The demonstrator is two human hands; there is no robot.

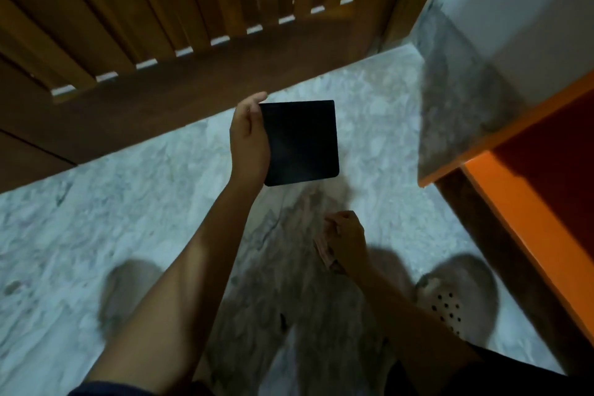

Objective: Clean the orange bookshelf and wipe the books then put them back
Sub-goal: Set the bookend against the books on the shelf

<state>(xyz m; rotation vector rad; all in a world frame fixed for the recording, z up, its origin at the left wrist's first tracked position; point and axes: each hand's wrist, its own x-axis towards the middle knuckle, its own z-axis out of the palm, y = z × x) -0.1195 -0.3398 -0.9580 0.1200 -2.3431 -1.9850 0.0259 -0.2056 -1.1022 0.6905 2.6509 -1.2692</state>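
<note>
Presently, a thin black book [300, 141] is held in the air above the marble floor [128, 202], in front of the person and well apart from the orange bookshelf [511, 219] at the right edge of the view. It is gripped along its left side by the left hand [249, 141]; how the fingers lie beneath it cannot be seen. The right hand [348, 241] is lower and is curled around a pinkish cloth [322, 249], which is blurred.

The book is judged to be light and flat, with a smooth cover that may be slippery, and with rounded corners. It looks stiff enough to be kept level from one side only. For the wiping, however, it would be better supported from under, so that it is not bent or dropped.

No title, brand or label can be read on the cover, which is seen only as plain and dark. No writing is seen on the shelf or the cloth either.
</note>
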